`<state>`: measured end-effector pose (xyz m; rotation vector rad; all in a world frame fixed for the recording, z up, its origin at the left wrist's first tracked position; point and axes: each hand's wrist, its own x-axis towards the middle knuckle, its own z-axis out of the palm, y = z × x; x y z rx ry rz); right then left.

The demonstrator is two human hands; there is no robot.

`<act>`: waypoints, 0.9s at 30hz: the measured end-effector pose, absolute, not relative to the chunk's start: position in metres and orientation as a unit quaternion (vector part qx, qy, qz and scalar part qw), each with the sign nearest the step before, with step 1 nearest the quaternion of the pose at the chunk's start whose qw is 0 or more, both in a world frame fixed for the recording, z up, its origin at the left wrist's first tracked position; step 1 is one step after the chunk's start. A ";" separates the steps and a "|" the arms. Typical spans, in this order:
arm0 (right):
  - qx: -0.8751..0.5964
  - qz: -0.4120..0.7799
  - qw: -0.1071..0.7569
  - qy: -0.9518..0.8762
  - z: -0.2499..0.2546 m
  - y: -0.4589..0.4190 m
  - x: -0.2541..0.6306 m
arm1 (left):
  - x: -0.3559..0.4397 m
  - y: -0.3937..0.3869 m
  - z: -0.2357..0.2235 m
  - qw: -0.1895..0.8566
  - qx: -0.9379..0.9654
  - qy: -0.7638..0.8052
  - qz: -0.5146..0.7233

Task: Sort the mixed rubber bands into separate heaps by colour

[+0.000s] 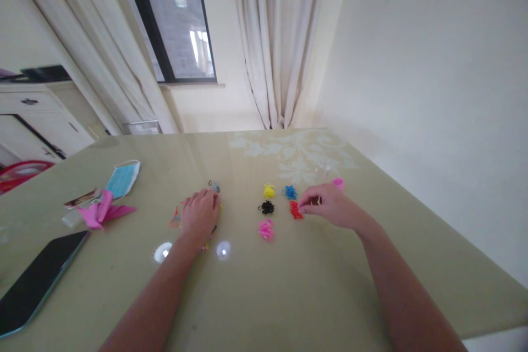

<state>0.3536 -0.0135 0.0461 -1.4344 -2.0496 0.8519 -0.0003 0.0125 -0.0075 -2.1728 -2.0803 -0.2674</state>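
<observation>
We had the right hand (328, 204) at the red pile (296, 210), which lay directly left of it, at the tips of thumb and forefinger. Those two fingers were bent in towards each other, the others curled behind, but we could not tell whether they had closed on a piece. The right hand was much the nearer; our left hand (201, 213) was well apart, across a bare stretch of table (243, 275).

The red pile was slightly drawn out, its long axis running mostly away from us, with the near end leaning towards the right wrist. The small pieces looked like loops or bands, too blurred for us to read which way each one pointed.

Around that pile, seen from the right hand, the blue pile (290, 192) sat left and a little beyond, the yellow pile (269, 191) farther left, the black pile (267, 207) straight left past the red, and the pink pile (266, 229) left and nearer to us.

The left hand was palm down over mixed coloured pieces (176, 218), which showed beyond its fingertips and on both sides; its palm hid any grip, so we could not tell whether it held something.
</observation>
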 end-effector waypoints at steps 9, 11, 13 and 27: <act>-0.532 0.345 0.179 -0.752 0.031 -0.004 0.354 | -0.001 0.009 -0.002 0.039 -0.688 -0.706 -0.165; -0.526 0.343 0.179 -0.757 0.027 -0.003 0.355 | -0.001 0.008 -0.002 0.007 -0.694 -0.681 -0.235; -0.522 0.339 0.180 -0.762 0.024 -0.003 0.357 | 0.001 0.005 0.002 -0.052 -0.695 -0.637 -0.329; -0.410 0.277 0.419 -0.761 0.042 -0.043 0.284 | 0.040 -0.042 0.043 -0.352 -0.616 -0.372 -0.598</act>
